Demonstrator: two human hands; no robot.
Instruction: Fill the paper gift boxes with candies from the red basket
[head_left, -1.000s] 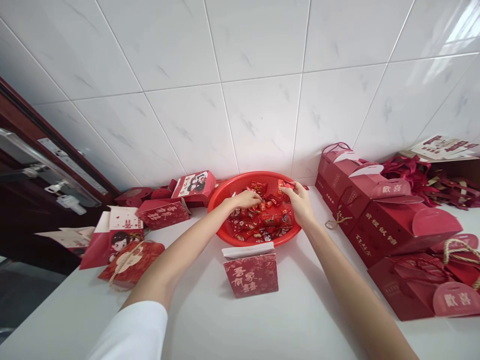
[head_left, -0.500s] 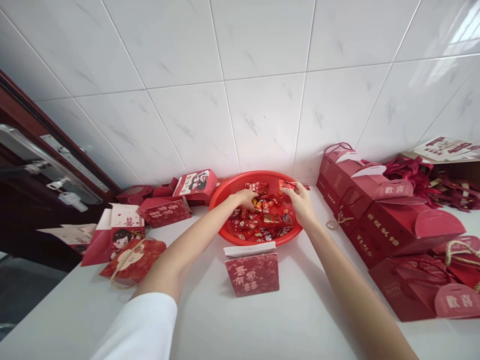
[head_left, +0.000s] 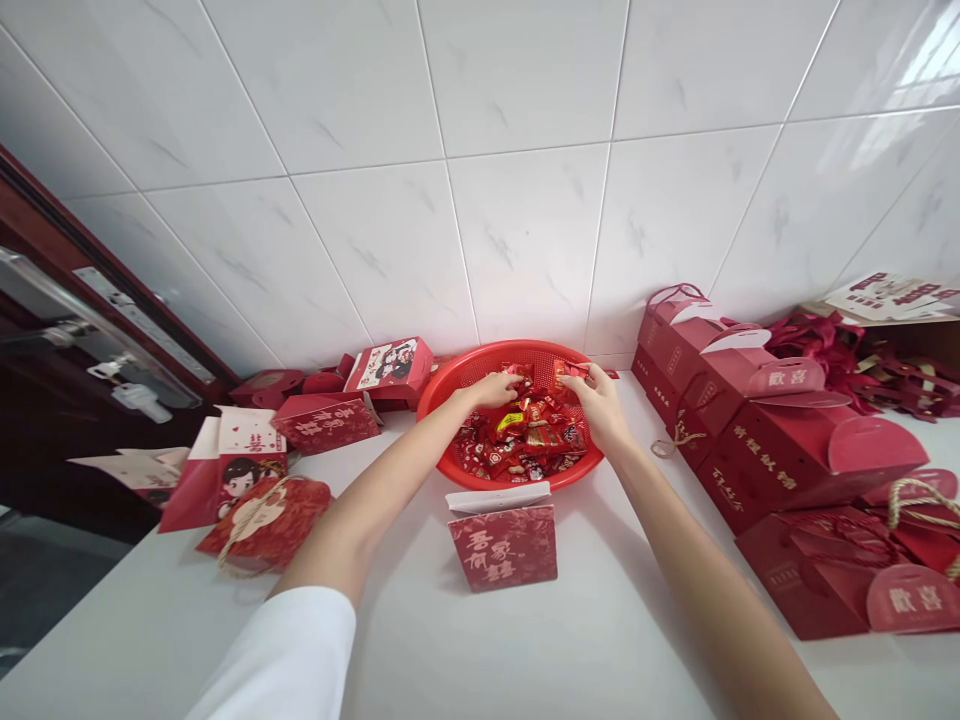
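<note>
A red plastic basket [head_left: 429, 405] holds several wrapped candies [head_left: 551, 436], mostly red, one with a yellow label. Inside it, at the back left, my left hand [head_left: 493, 389] has its fingers curled down among the wrappers; what they grip, if anything, is hidden. At the right rim my right hand [head_left: 602, 408] pinches a red candy packet [head_left: 568, 370] between thumb and fingers. Just in front of the basket stands a red gift box [head_left: 504, 545] with gold characters, its pale top flap raised.
Red gift boxes with handles [head_left: 795, 450] line the right side, with dark red ribbons [head_left: 799, 350] behind. On the left lie more red boxes [head_left: 326, 422] and a corded red pouch [head_left: 262, 525]. A tiled wall [head_left: 525, 240] rises behind the white table [head_left: 600, 640].
My left hand has shifted slightly back and up in the basket, uncovering a yellow-labelled candy. My right hand stays at the right rim with the red packet.
</note>
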